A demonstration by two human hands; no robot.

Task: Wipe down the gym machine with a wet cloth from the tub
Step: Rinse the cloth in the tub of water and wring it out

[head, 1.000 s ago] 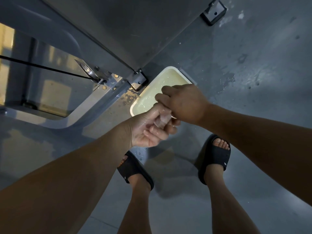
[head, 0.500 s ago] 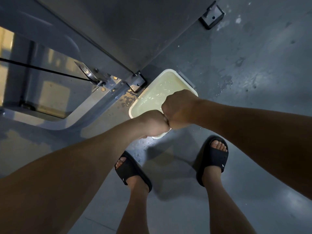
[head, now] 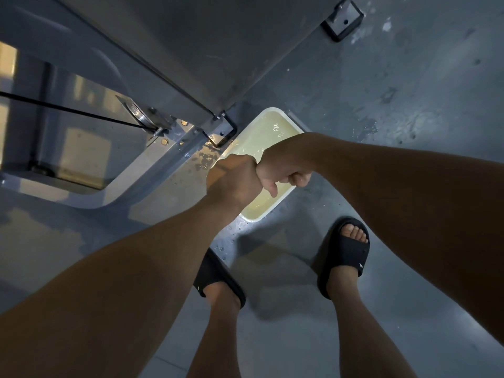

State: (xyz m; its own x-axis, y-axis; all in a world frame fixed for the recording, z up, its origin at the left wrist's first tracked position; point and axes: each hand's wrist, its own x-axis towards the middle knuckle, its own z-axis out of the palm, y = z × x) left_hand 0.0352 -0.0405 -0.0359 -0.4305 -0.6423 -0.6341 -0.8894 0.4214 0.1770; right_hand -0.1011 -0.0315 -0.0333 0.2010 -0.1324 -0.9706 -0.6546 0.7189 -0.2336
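Both of my fists are pressed knuckle to knuckle above the white tub (head: 273, 110), which sits on the floor filled with cloudy yellowish water. My left hand (head: 234, 181) is closed tight, back facing up. My right hand (head: 283, 171) is closed too, fingers curled under and wet. The cloth is squeezed inside the two fists and does not show. The grey gym machine's panel (head: 218, 50) rises just beyond the tub, and its base bar (head: 152, 170) runs to the left of my hands.
A black cable (head: 68, 110) runs to a pulley (head: 136, 113) on the machine's base. A floor bracket (head: 342, 20) sits at top right. My feet in black slides (head: 218, 276) (head: 346, 252) stand just behind the tub. Water drops lie on the grey floor around it.
My hands went from loosely working a pale cloth to tight fists twisted against each other. They shifted forward over the tub, and the cloth disappeared inside the grip.
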